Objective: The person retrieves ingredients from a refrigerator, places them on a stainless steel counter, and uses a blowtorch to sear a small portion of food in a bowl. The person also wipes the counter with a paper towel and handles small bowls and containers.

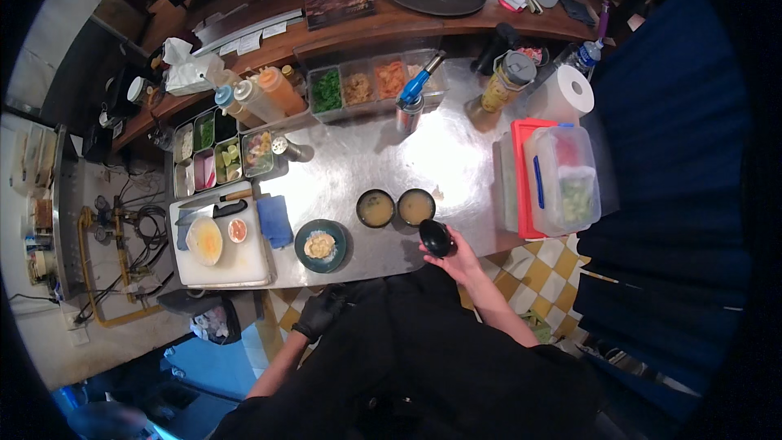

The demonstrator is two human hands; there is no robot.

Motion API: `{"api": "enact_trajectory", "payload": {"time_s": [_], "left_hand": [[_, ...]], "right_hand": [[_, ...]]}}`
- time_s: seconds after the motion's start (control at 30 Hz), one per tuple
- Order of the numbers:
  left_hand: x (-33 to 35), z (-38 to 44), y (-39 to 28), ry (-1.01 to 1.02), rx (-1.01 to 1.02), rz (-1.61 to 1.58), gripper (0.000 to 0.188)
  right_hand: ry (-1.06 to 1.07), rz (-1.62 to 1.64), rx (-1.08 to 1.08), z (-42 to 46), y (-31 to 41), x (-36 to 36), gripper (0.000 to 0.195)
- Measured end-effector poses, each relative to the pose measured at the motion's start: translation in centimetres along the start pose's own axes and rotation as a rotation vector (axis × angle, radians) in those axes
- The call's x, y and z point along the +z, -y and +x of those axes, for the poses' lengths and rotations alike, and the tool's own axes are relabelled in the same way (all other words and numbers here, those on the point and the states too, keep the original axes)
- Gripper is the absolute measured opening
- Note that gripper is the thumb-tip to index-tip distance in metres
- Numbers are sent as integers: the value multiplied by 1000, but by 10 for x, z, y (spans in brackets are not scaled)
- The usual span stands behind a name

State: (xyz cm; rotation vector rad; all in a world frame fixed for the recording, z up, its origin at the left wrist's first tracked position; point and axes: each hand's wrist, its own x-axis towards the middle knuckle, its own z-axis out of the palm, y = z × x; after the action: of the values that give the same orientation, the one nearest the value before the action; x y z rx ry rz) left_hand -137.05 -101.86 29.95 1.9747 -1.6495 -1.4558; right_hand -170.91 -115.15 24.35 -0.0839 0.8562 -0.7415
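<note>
My bare right hand (459, 258) holds a small glossy black bowl or lid (435, 238) at the front of the steel table (366, 153). Just beyond it, side by side, stand two black bowls of cloudy broth, the left bowl (375, 208) with dark bits in it and the right bowl (416, 206) plainer. In a black glove, my left hand (324, 310) hangs low by the table's front edge, against my dark clothing. Its fingers are too dark to read. Above it, a teal bowl (320, 245) contains white rice topped with a pale creamy food.
On the left, a white cutting board (226, 269) bears two knives (226, 209), a bowl with orange residue (205, 241) and a small cup (237, 230). A blue cloth (275, 221) lies alongside. Behind stand squeeze bottles (263, 98), a blowtorch (412, 104) and lidded containers (565, 177).
</note>
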Motion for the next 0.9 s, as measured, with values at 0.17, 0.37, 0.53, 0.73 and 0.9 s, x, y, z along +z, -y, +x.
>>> {"api": "enact_trajectory", "payload": {"time_s": [0.17,0.37,0.53,0.73,0.9], "left_hand": [[-11,22,9,47,-57,-192,45],[-26,121,-53,-407,324,67,51],[0,211,-61,-585,768,514,47],[20,232,-58,-632,805,605,48],[18,235,-54,-593,717,662,55]], "right_hand": [[-347,-576,-409,11,6,-11,32],[-278,-1517,-1145,38,31,35,42],[-158,-1776,-1208,67,23,30,50],[-140,-1794,-1176,71,22,13,49],[-143,-1745,-1153,75,19,11,60]]}}
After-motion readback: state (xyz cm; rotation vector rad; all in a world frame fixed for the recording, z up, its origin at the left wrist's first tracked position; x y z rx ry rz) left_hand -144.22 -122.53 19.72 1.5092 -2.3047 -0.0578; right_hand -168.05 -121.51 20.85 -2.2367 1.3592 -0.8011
